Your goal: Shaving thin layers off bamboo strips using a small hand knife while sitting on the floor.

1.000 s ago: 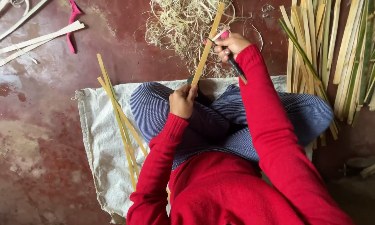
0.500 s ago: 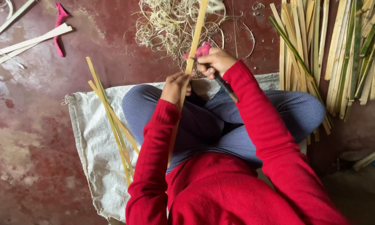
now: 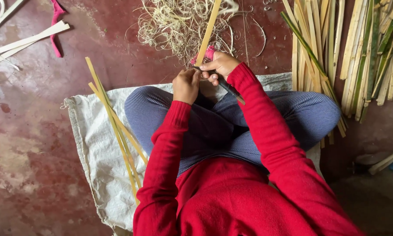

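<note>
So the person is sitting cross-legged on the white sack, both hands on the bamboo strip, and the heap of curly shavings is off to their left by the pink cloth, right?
Not quite. The head view shows the curly shavings straight ahead of the person, beyond the hands, not beside the pink cloth. The rest holds: cross-legged on the white sack, left hand and right hand on the bamboo strip.

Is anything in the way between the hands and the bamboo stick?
No. Both hands already grip the bamboo strip: the left hand just below the right hand, which also holds a knife against it. Nothing sits between.
</note>
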